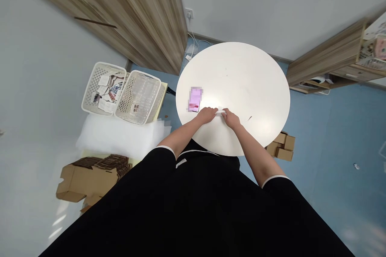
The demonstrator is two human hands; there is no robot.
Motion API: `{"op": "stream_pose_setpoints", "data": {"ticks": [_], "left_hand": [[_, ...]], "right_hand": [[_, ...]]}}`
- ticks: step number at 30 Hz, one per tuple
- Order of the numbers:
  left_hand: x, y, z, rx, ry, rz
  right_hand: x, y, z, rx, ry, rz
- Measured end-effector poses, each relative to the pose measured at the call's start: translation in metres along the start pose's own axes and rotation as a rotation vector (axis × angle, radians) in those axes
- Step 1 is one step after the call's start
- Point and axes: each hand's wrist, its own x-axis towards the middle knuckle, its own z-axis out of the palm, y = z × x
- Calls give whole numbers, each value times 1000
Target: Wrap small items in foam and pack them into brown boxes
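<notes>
My left hand (208,115) and right hand (231,119) each pinch one end of a small white thing (220,111), between them over the bench (244,76). Tugging hard might make it slip. My left hand could bump the phone (195,98) near it.

White right across the round table (241,72), broken by a dark scuff (249,118) towards the near right edge! White too on the small flat piece (221,111) I'm holding towards the near edge; pinkish lilac with some red on the smartphone (195,97) by the left edge. Black on my sleeves (161,160), edged white; blue floor (325,136), grey-brown woodgrain streaks down the cabinet (150,12)!
</notes>
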Motion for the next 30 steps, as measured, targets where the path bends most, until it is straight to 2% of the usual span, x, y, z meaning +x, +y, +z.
{"op": "stream_pose_setpoints", "data": {"ticks": [3, 6, 10, 15, 18, 21, 23, 26, 30], "left_hand": [[14, 1, -11, -39, 43, -107], [23, 4, -12, -80, 97, -196], [29, 10, -4, -74, 155, -253], [20, 30, 4, -143, 247, -311], [2, 46, 4, -206, 356, -346], [-38, 59, 6, -256, 449, -366], [-78, 64, 10, -306, 506, -440], [-156, 65, 26, -414, 586, -644], [-277, 61, 63, -509, 691, -931]], "right_hand": [[11, -12, 6, -109, 138, 67], [22, -19, 13, -265, 268, -1], [33, -14, 15, -364, 232, -202], [28, -5, 9, -326, 214, -186], [19, -12, 6, -234, 271, -174], [7, -36, 11, -94, 256, -256], [-5, -64, 20, -21, 192, -352], [-31, -118, 43, 14, 63, -517], [-82, -191, 85, -24, -125, -706]]}}
